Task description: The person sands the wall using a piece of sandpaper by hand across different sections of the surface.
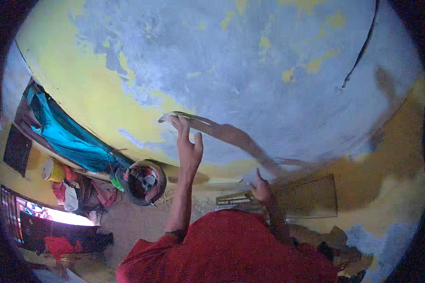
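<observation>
My left hand (189,143) is raised against a wall (233,81) with worn yellow paint and large pale bluish-grey patches. Its fingertips press on a thin, flat, light-coloured piece (165,116) at the wall; the blur hides what exactly it is. The thumb stands apart from the fingers. A long arm-shaped shadow runs from the fingertips down to the right. Lower and to the right, my right hand (261,189) is near the base of the wall, with the index finger extended and the thumb apart, holding nothing visible.
A dark cable (363,53) hangs on the wall at upper right. At left are a teal cloth (67,141), a round dark basin (145,182) with things in it, a yellow bucket (53,169) and piled clothes (71,194). A framed panel (311,198) lies beyond my right hand.
</observation>
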{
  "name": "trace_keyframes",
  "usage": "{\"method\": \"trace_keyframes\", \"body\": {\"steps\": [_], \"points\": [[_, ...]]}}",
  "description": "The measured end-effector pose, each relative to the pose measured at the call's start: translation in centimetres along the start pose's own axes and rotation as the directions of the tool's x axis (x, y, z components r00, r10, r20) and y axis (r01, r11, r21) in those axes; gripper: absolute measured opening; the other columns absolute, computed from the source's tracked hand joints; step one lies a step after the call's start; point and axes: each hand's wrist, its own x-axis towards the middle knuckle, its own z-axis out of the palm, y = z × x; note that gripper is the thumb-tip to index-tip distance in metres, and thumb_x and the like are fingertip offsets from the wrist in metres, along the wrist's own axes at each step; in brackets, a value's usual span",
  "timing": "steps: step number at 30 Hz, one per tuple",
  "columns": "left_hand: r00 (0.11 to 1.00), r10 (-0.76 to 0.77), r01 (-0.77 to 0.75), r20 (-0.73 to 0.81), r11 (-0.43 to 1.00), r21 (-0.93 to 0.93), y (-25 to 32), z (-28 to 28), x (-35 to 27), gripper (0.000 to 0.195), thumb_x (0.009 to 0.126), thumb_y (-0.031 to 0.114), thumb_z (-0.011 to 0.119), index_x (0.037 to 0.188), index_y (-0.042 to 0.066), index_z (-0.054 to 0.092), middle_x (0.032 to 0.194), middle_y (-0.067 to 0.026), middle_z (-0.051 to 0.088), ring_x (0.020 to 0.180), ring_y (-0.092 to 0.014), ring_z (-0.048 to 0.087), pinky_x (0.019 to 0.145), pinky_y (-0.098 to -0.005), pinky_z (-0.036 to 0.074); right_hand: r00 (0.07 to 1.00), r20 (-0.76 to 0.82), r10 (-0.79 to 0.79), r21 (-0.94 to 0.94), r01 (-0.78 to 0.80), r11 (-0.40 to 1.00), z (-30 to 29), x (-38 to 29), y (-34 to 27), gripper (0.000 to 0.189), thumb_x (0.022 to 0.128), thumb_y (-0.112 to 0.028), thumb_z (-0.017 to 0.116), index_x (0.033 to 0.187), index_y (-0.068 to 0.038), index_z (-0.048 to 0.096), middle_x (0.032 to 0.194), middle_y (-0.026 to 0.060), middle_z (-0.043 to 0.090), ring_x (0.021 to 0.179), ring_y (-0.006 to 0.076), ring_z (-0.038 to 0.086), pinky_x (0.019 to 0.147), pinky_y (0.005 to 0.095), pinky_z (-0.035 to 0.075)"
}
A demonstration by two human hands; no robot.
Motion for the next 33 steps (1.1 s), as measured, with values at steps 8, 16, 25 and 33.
{"method": "trace_keyframes", "body": {"steps": [8, 16, 25, 33], "points": [[0.964, 0.253, -0.260, 0.083, 0.962, 0.084, 2.2, 1.2, 2.3, 0.082, 0.087, 0.004, 0.063, 0.158, 0.001, 0.022, 0.164, -0.0319, 0.009, 0.151, -0.053, -0.002, 0.122, -0.0561, 0.017, 0.981, 0.064, -0.182, 0.161, 0.170, 0.972, -3.7, 3.1, -5.7, 0.052, 0.098, -0.027, 0.063, 0.140, 0.001, 0.052, 0.125, 0.0253, 0.066, 0.113, 0.0394, 0.065, 0.097, 0.0457, 0.051], [0.948, 0.315, -0.319, 0.047, 0.933, 0.169, 2.7, 0.5, 4.1, 0.079, 0.090, 0.005, 0.059, 0.159, 0.004, 0.021, 0.164, -0.0316, 0.007, 0.151, -0.051, -0.003, 0.122, -0.0571, 0.017, 0.967, 0.095, -0.236, 0.250, 0.206, 0.946, -2.1, 2.1, -5.1, 0.049, 0.096, -0.023, 0.065, 0.138, 0.000, 0.055, 0.125, 0.0232, 0.067, 0.113, 0.0322, 0.068, 0.095, 0.0406, 0.053], [0.930, 0.368, -0.362, -0.007, 0.917, 0.170, 3.1, -0.3, 4.5, 0.066, 0.093, 0.009, 0.057, 0.155, 0.004, 0.035, 0.165, -0.0244, 0.019, 0.152, -0.050, 0.003, 0.123, -0.0582, 0.009, 0.973, 0.103, -0.205, 0.285, 0.169, 0.943, -4.3, 1.2, -5.5, 0.046, 0.096, -0.024, 0.064, 0.134, 0.001, 0.057, 0.119, 0.0263, 0.068, 0.110, 0.0348, 0.068, 0.093, 0.0430, 0.054], [0.817, 0.547, -0.573, 0.183, 0.735, 0.362, 5.7, -0.2, 6.2, 0.077, 0.076, 0.003, 0.059, 0.151, 0.002, 0.042, 0.162, -0.0210, 0.030, 0.152, -0.046, 0.014, 0.123, -0.0614, 0.014, 0.909, -0.215, -0.356, 0.151, 0.391, 0.908, -5.7, 2.8, -8.4, 0.044, 0.097, -0.027, 0.063, 0.132, 0.000, 0.059, 0.127, 0.0245, 0.064, 0.119, 0.0376, 0.063, 0.101, 0.0442, 0.050]]}}
